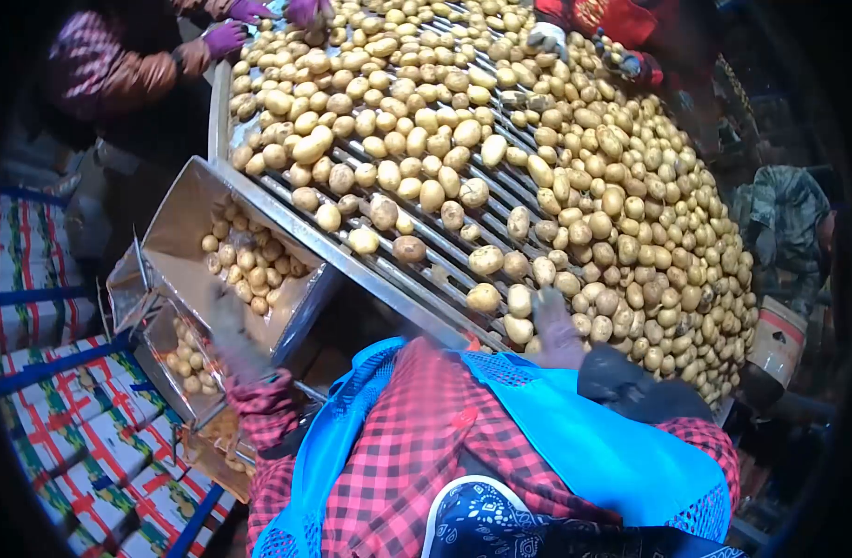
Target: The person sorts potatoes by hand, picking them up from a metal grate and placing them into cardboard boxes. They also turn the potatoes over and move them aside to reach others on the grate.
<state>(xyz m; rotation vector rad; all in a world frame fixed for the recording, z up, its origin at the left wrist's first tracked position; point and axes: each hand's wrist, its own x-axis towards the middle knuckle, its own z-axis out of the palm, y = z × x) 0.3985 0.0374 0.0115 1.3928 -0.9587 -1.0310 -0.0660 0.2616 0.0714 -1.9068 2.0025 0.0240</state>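
Potatoes lie in a deep heap on the right of a slatted metal table and more thinly at its left. My right hand, in a greyish glove, touches potatoes at the table's near edge; whether it grips one is unclear. Over the near side of an open cardboard box is my left hand, gloved and smeared by motion, its fingers pointing up toward the box. Inside the box lie potatoes, with a smaller box of potatoes just below it.
Printed cartons are stacked at the lower left. A co-worker's purple-gloved hands are at the table's top left, another co-worker's gloved hands at the top right. A metal rim borders the table. A carton stands at the right.
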